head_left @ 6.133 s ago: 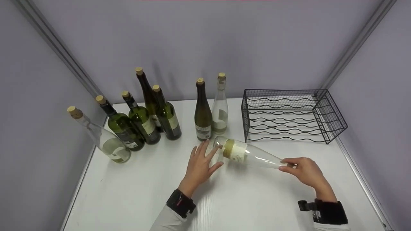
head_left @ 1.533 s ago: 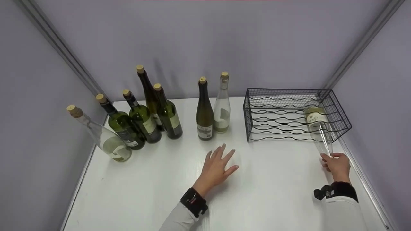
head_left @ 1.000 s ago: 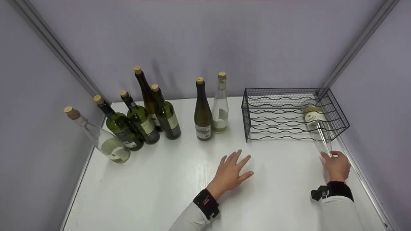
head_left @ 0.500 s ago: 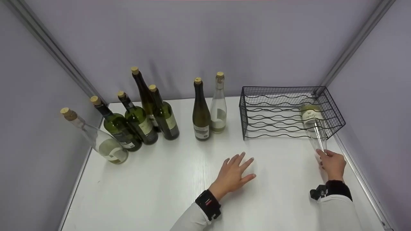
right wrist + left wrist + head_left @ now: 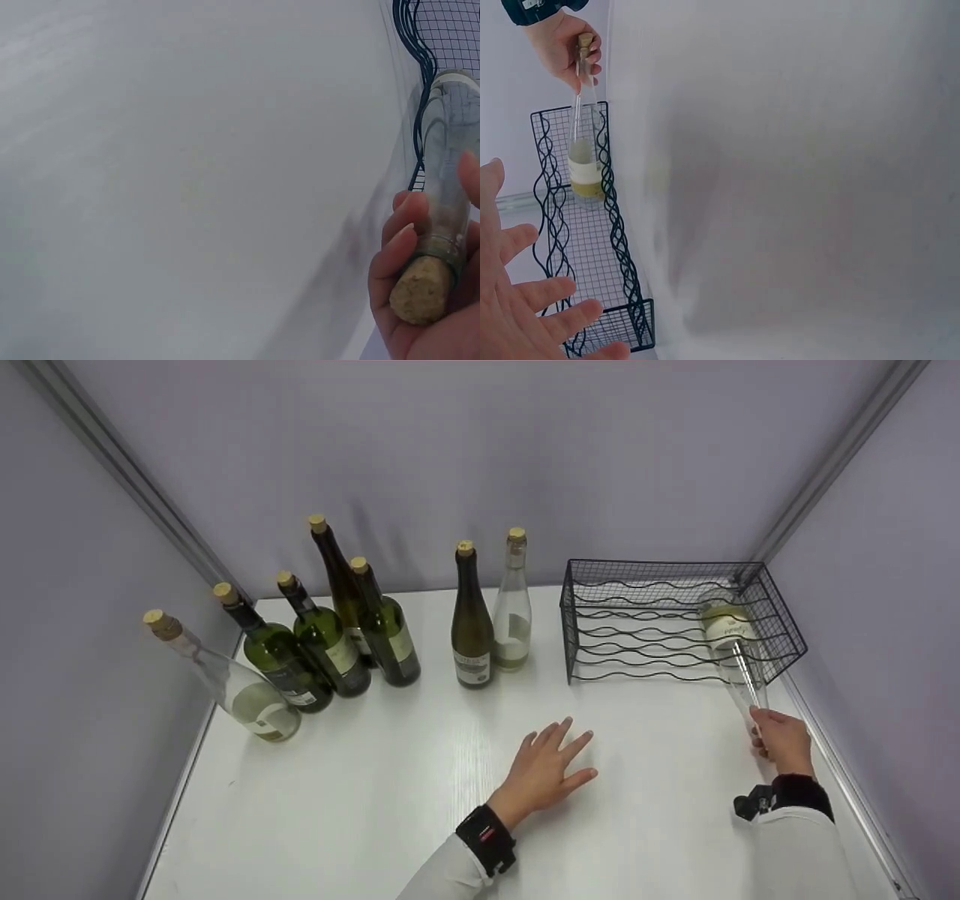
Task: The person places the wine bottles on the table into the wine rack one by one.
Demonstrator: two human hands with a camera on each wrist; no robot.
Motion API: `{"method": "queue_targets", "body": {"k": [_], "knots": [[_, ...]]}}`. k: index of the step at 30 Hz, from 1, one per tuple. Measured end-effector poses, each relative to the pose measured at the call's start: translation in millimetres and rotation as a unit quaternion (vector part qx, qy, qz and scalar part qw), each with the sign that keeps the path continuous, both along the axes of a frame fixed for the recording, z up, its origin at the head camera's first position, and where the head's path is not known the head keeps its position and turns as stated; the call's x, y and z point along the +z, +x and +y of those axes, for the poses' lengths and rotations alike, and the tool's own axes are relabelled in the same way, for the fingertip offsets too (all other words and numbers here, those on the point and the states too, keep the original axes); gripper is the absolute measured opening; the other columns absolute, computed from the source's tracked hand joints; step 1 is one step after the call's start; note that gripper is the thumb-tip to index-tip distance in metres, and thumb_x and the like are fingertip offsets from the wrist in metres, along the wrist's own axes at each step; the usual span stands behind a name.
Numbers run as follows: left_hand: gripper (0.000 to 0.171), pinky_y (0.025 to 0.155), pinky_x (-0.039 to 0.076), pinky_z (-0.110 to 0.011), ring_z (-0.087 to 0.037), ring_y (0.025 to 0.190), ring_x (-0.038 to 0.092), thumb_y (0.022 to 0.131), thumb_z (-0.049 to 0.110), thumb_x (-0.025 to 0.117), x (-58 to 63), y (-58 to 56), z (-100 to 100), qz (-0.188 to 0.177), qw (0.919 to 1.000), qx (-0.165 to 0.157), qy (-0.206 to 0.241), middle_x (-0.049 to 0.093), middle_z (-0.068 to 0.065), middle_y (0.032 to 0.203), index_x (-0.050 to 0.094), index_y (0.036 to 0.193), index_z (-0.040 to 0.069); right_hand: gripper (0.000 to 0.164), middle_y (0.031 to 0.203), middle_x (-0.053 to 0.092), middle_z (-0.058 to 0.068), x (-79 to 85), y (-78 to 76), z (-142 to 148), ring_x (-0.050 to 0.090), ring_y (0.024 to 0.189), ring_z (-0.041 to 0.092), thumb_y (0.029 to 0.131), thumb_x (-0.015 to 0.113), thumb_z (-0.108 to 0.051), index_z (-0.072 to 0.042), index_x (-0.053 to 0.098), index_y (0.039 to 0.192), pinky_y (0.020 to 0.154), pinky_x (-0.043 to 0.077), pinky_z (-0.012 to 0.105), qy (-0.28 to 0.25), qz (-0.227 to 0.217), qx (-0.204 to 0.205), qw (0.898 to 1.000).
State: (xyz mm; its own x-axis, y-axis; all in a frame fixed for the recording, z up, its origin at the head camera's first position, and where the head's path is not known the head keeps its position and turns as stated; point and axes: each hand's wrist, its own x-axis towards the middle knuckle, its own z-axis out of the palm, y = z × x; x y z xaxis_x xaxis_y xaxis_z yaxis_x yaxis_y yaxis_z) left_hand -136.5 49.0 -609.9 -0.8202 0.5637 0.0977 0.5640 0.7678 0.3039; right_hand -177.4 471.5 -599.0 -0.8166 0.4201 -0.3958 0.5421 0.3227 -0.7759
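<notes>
A clear glass wine bottle [image 5: 729, 628] with a white and gold label lies at the right end of the black wire rack [image 5: 568, 622], base toward the back wall. Its neck sticks out of the front, and my right hand [image 5: 781, 740] holds it there with curled fingers. In the right wrist view the cork [image 5: 424, 291] shows in the bottle's mouth, between fingers and palm. My left hand [image 5: 541, 771] is over the white table in front of the rack, fingers spread and holding nothing. In the left wrist view, that left hand [image 5: 517, 300] appears at the lower left.
Left of the rack stand a brown bottle [image 5: 472, 634] and a clear bottle [image 5: 514, 622], both corked. Several more corked bottles, green, brown and clear, stand at the left, among them a green bottle [image 5: 391, 637]. Grey walls [image 5: 450, 465] border the white table [image 5: 337, 810].
My right hand has carried the clear bottle from the middle of the table into the rack's right end. My left hand has left the bottle's base and moved right, then stayed still.
</notes>
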Motion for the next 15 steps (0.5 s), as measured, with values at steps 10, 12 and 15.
{"method": "queue_targets", "body": {"k": [10, 12, 15], "knots": [[0.064, 0.108, 0.035, -0.049, -0.025, 0.139, 0.037, 0.098, 0.067, 0.023, 5.2, 3.0, -4.7, -0.002, 1.0000, -0.002, -0.009, 0.032, -0.007, 0.156, 0.035, 0.153, 0.035, 0.071, 0.092, 0.062, 0.010, 5.9, -1.3, 0.8, 0.058, 0.066, 0.011, 0.103, 0.036, -0.044, 0.011, 0.031, 0.147, 0.059, 0.053, 0.026, 0.038, -0.030, 0.050, 0.998], [0.064, 0.107, 0.035, -0.049, -0.025, 0.139, 0.037, 0.098, 0.067, 0.023, 5.7, 3.3, -5.8, -0.001, 0.9999, -0.003, -0.010, 0.032, -0.007, 0.156, 0.036, 0.153, 0.034, 0.071, 0.090, 0.061, 0.008, 7.2, -0.3, 0.9, 0.057, 0.066, 0.011, 0.103, 0.034, -0.044, 0.012, 0.029, 0.147, 0.059, 0.052, 0.026, 0.034, -0.034, 0.061, 0.997], [0.064, 0.107, 0.036, -0.049, -0.026, 0.138, 0.037, 0.098, 0.066, 0.023, 5.7, 3.7, -7.4, 0.001, 0.9999, -0.005, -0.010, 0.032, -0.007, 0.156, 0.036, 0.152, 0.034, 0.071, 0.086, 0.060, 0.003, 9.0, 1.5, 1.1, 0.057, 0.067, 0.010, 0.104, 0.031, -0.044, 0.013, 0.029, 0.145, 0.060, 0.052, 0.026, 0.018, -0.040, 0.075, 0.996]]}}
